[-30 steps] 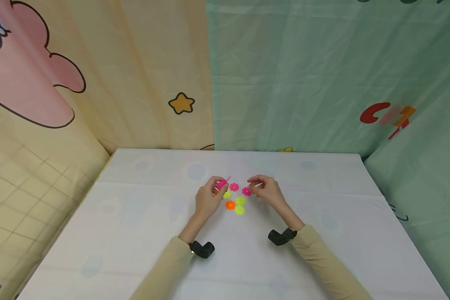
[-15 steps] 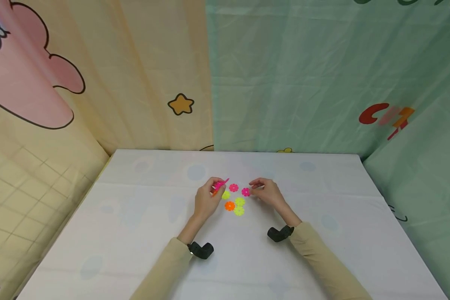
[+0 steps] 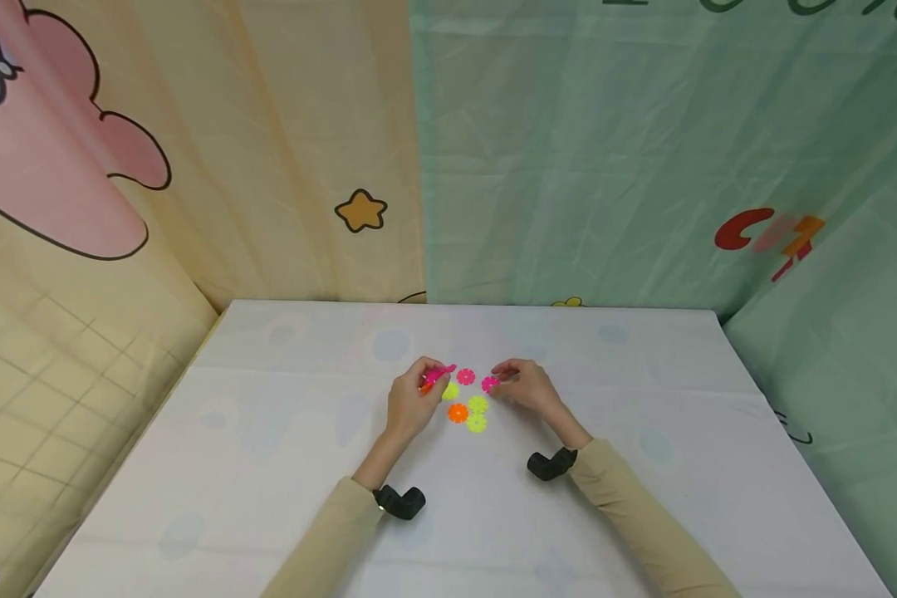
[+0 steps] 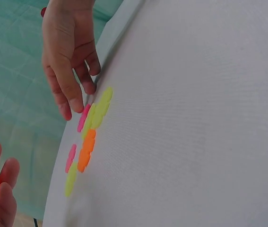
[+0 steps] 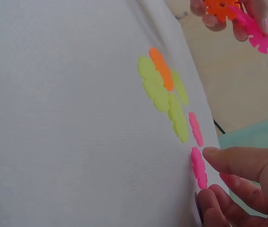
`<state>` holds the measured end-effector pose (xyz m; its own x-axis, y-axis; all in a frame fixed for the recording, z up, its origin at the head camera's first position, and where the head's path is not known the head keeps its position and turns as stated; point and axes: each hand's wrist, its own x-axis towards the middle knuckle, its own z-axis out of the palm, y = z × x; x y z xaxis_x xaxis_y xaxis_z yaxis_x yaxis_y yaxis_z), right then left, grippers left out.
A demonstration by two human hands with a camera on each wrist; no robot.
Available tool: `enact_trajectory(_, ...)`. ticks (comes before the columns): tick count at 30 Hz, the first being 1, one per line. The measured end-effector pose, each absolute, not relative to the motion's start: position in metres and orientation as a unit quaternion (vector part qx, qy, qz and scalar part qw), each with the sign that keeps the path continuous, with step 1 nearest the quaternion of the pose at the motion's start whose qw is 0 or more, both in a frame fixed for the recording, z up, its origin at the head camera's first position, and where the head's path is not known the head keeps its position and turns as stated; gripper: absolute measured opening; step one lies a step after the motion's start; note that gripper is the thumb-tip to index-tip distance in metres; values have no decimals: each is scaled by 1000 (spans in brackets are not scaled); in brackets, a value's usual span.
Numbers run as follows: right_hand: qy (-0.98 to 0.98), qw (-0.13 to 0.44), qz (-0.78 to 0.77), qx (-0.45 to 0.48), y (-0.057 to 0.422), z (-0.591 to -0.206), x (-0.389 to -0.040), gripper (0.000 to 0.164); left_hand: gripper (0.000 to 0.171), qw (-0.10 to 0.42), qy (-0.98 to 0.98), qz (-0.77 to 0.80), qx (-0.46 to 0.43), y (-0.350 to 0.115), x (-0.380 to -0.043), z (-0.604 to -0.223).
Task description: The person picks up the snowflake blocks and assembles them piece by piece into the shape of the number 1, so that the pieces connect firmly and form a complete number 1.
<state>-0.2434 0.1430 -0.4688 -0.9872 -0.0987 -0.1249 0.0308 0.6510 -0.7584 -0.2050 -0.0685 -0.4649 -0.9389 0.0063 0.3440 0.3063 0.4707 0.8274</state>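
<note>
My left hand (image 3: 409,404) pinches joined interlocking flower discs, raised over the table; the right wrist view shows a pink disc (image 5: 265,38) and an orange disc (image 5: 222,8) in them. Low over the table, my right hand (image 3: 529,388) has thumb and fingers spread around a flat pink disc (image 5: 199,168), the thumb tip right at its edge. Between the hands lie another pink disc (image 3: 466,377), an orange disc (image 3: 458,413) and yellow-green discs (image 3: 477,404), flat on the cloth. One yellow-green disc (image 3: 451,390) sits beside the left fingertips.
A white cloth with pale spots covers the table (image 3: 284,482). Printed curtains (image 3: 568,166) hang behind its far edge and along the sides. Each wrist carries a black camera mount (image 3: 399,502).
The right hand has moved slightly left, its fingers coming around the flat pink disc. The left hand has turned the joined discs, and their orange part now shows.
</note>
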Motion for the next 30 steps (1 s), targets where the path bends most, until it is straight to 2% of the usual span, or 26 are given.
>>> enact_trajectory(14,934,85,-347,-20,132,-472,-243,36,14,152,-850,-495,-99,-73,-204,-464)
enact_trajectory(23,930,68,-360,-23,137,-471,-244,31,13,149,-855,-486,-104,-74,-205,-465)
enact_trajectory(30,922,66,-381,-19,139,-469,-243,22,15,154,-855,-484,-103,-75,-205,-465)
